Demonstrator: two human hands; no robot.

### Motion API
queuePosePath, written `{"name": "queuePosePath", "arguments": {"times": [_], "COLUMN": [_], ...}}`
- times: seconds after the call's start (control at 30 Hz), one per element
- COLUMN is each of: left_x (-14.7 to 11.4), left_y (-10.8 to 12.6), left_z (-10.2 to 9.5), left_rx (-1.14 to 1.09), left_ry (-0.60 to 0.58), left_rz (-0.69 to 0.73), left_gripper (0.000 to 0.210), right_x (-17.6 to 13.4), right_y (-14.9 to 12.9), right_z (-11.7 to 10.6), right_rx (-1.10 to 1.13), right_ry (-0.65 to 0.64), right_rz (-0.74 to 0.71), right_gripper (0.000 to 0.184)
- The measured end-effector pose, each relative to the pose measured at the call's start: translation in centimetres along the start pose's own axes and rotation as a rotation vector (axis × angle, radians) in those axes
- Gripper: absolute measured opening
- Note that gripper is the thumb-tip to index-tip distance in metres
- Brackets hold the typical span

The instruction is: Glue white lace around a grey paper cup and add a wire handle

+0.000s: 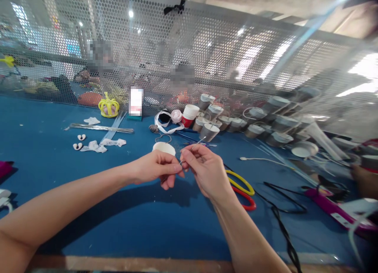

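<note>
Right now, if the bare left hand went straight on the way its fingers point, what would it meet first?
The left hand would probably meet the bare right hand first, just beyond its own fingertips; one view leaves the exact gap unclear.

My left hand (167, 169) and right hand (204, 167) make two, with one thin strand (181, 162) between them; on the far left I count one yellow crown (108, 107), one phone (136, 101), two small white-and-black pieces (82, 137); rightward, one yellow loop (249, 186) and one red loop (250, 204).
</note>
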State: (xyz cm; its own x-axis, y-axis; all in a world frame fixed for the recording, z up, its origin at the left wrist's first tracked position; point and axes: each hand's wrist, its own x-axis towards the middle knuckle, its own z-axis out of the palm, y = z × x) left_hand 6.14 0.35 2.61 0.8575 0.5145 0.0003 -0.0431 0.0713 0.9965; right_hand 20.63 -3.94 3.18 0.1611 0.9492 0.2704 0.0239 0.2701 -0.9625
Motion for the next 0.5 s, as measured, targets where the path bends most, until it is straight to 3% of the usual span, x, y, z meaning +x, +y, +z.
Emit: {"name": "queuePosePath", "arguments": {"times": [0.5], "left_x": [-0.2], "left_y": [0.8], "left_z": [-0.9], "left_rx": [0.017], "left_ry": [-0.052], "left_rz": [-0.083], "left_gripper": [0.035], "right_x": [0.6], "right_y": [-0.4], "right_z": [-0.4], "right_rx": [0.075], "right_ry": [0.139], "right_rz": [-0.042], "right_gripper": [0.016]}}
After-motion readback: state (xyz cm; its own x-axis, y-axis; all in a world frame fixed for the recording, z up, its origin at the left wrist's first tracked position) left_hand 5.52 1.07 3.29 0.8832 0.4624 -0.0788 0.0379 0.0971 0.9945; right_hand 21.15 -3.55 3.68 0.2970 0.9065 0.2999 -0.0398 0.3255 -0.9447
